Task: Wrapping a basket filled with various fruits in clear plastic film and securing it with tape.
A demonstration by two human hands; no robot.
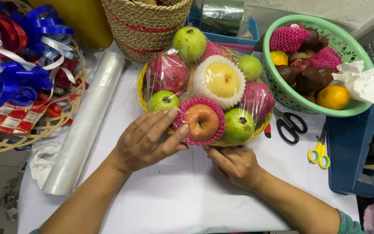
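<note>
Both hands working the near edge of a wrapped fruit basket (pixel 152 110).
Basket is sitting mid-table under clear film; left hand (pixel 146 141) is lying open, fingers spread, touching the netted apple (pixel 201 121); right hand (pixel 234 164) is pinching the near rim, fingers tucked under. Black scissors (pixel 290 125) just right, film roll (pixel 85 121) left.

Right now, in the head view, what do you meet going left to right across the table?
Ribbon basket → film roll → left hand → wrapped fruit basket → black scissors → yellow scissors → blue tape dispenser.
</note>
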